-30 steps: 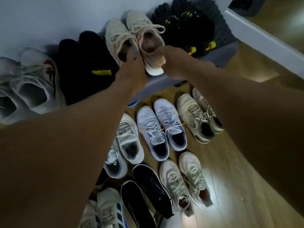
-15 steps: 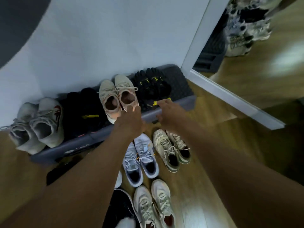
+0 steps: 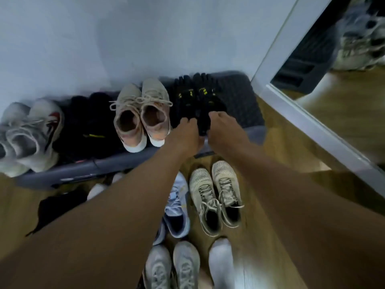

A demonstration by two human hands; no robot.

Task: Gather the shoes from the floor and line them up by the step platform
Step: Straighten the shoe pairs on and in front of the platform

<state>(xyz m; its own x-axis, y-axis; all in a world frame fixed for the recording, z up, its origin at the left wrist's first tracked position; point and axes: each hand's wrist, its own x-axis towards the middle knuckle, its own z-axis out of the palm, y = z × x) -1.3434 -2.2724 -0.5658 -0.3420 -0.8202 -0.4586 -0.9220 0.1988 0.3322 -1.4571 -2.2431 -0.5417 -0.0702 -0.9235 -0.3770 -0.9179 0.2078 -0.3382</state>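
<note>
Left hand [image 3: 186,135] and right hand [image 3: 226,130] fingers [image 3: 214,117] pinch black pair [image 3: 195,94] heels on step platform [image 3: 246,101], apparently aligning; next probably fetch mesh pair [image 3: 215,190].

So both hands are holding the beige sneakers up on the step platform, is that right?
Not quite. The head view shows the left hand and the right hand holding the heels of the black pair with yellow marks, just to the right of the beige sneakers. That pair is up on the step platform, as you said. Neither hand touches the beige sneakers.
</note>
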